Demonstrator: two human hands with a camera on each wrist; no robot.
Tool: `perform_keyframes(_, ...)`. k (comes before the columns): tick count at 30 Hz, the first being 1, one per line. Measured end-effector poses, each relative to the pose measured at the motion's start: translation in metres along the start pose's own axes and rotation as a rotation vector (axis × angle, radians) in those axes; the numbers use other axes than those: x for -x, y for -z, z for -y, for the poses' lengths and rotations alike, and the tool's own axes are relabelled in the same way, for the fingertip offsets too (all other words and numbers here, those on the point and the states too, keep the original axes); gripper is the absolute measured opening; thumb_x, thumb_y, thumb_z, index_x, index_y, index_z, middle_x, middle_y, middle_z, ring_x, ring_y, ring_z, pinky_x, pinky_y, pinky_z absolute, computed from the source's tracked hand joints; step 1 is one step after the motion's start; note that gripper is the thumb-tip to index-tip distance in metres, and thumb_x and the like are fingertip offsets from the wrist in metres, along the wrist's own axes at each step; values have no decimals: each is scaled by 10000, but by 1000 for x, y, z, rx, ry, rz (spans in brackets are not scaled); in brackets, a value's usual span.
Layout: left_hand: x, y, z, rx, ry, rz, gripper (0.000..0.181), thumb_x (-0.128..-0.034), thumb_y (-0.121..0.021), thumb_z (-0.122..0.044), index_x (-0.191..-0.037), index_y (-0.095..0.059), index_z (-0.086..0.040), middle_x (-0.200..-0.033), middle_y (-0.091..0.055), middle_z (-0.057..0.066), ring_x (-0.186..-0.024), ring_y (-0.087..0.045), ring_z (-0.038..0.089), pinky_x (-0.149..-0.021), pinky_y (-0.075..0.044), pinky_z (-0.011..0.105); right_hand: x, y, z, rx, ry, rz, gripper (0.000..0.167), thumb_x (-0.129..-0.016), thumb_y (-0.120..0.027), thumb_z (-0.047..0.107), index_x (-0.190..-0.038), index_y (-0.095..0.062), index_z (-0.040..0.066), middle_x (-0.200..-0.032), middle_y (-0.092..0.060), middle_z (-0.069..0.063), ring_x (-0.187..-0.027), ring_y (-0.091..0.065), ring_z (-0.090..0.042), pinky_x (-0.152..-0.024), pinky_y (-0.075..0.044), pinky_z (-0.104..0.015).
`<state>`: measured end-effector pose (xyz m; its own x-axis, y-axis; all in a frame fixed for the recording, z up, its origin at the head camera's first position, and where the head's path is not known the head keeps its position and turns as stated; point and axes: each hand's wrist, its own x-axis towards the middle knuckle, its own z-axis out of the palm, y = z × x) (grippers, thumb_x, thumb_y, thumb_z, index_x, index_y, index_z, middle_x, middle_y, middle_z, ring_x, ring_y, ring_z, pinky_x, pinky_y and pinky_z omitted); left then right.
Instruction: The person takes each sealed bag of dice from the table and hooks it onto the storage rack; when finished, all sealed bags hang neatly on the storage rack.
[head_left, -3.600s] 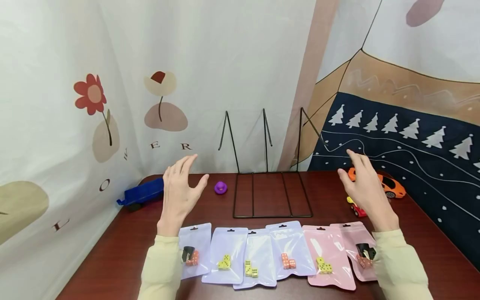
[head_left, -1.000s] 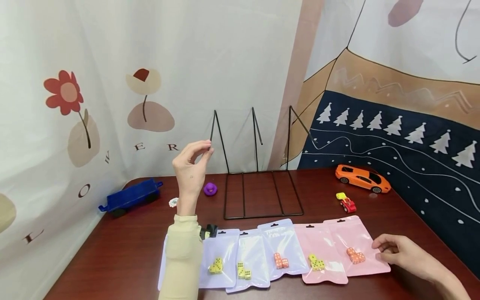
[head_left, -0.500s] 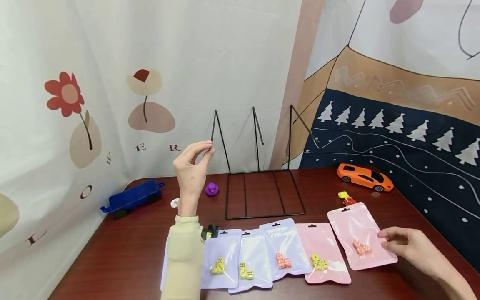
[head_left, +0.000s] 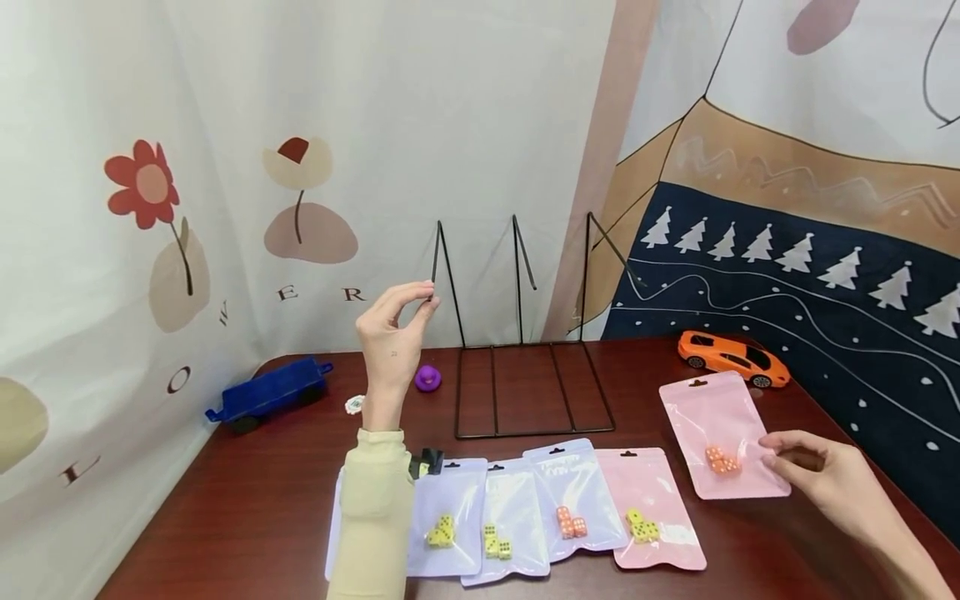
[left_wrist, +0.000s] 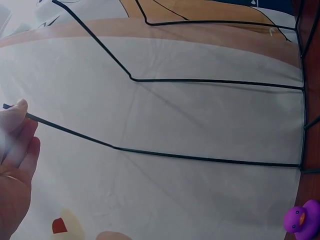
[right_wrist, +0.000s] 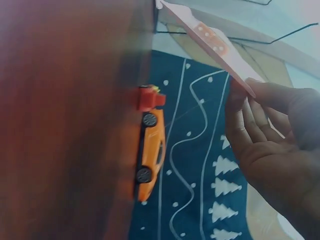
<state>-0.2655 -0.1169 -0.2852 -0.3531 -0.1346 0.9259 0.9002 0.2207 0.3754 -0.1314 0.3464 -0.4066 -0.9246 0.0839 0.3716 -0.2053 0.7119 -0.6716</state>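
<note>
Pouch, pink, pinched by the right hand and raised near the right edge of the counter; with the left hand I pinch the left prong of the rack; I judge work barely begun, five more pouches lying toward the near edge

The held pouch is pink, its dice white-dotted orange, the rack black.

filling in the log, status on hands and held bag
Left hand pinching rack prong. Right hand holding pink bag by edge, off table. Orange car beyond bag.
</note>
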Motion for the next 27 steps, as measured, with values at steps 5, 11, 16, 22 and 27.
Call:
perform_keyframes(5, 1, 0, -1, -7, 0, -3, 152, -711, -703, 217, -843, -686, 144, -898, -674, 251, -861, -642, 372, -862, -513, 356, -11, 1, 15, 5, 26, -19, 150, -853, -716, 89, -978, -681, 12, -852, -656, 157, -678, -593, 8, -529, -469, -142)
perform_keyframes(11, 2, 2, 0, -23, -8, -19, 132, -715, -718, 191, -834, -692, 139, -883, -677, 245, -850, -652, 368, -845, -521, 353, -27, -1, 32, -34, 81, -45, 169, -839, -725, 57, -995, -685, 8, -881, -647, 165, -695, -592, 16, -552, -463, -118)
perform_keyframes(16, 2, 2, 0, -28, -7, -16, 109, -732, -725, 157, -834, -696, 132, -885, -676, 251, -852, -653, 365, -840, -522, 351, -37, -4, 46, -61, 137, -66, 199, -827, -725, 19, -1022, -683, 6, -884, -645, 153, -682, -588, -13, -559, -473, -116)
perform_keyframes(22, 2, 2, -1, -39, -14, -11, 106, -735, -727, 151, -834, -697, 130, -887, -671, 266, -852, -655, 368, -840, -521, 341, -46, -9, 63, -78, 172, -84, 187, -831, -726, 31, -1015, -694, 22, -924, -637, 183, -698, -589, -15, -569, -469, -113)
perform_keyframes(27, 1, -1, -1, -44, -24, -9, 105, -731, -726, 158, -828, -696, 129, -884, -672, 266, -844, -654, 372, -837, -521, 340, -55, -9, 75, -110, 183, -138, 194, -821, -729, 9, -1012, -695, 13, -881, -651, 153, -684, -582, -28, -550, -450, -117)
